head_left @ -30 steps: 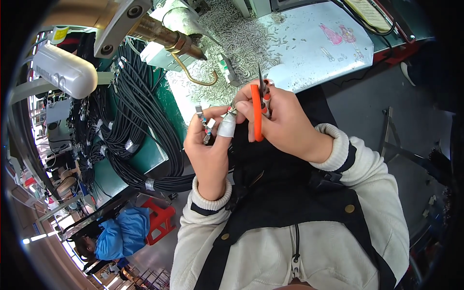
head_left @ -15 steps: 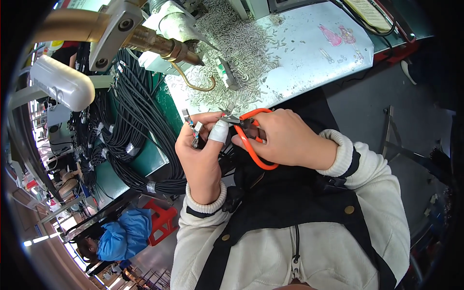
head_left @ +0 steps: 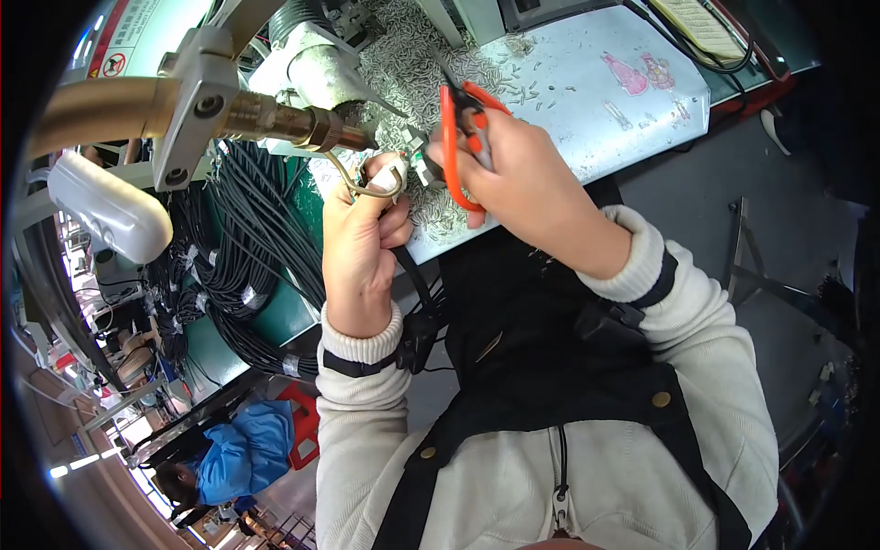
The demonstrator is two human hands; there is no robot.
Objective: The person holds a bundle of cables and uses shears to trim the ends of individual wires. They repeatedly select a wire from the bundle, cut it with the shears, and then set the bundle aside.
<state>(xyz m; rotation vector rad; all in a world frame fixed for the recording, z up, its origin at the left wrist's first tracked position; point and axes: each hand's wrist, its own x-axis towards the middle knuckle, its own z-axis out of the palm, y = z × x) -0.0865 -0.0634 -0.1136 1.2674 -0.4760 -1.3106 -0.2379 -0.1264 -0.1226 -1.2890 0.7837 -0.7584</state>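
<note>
Orange-handled cutters [head_left: 449,151] rest in my right hand [head_left: 527,174], their dark jaws pointing away from me over the bench. That hand's thumb and fingertips are beside a small grey block with a green patch [head_left: 422,170]; I cannot tell whether they grip it. My left hand [head_left: 357,252] is closed at the bench's near edge, below a brass nozzle [head_left: 344,136]. A white wrap [head_left: 390,177] covers its thumb. The nozzle's thin curved tube [head_left: 371,193] passes in front of this thumb, and what the fingers hold is mostly hidden.
Many small metal pieces [head_left: 467,197] cover the near and far left of the white work surface [head_left: 596,119]. Bundles of black cable [head_left: 229,247] hang at the left. A white lamp head [head_left: 110,206] juts in there. Farther off, a person in blue [head_left: 243,454] sits by a red stool [head_left: 304,422].
Both hands have moved forward from in front of my apron to the bench. The cutters have turned from pointing left to pointing away. Small metal connectors seen earlier in my left hand are now hidden.
</note>
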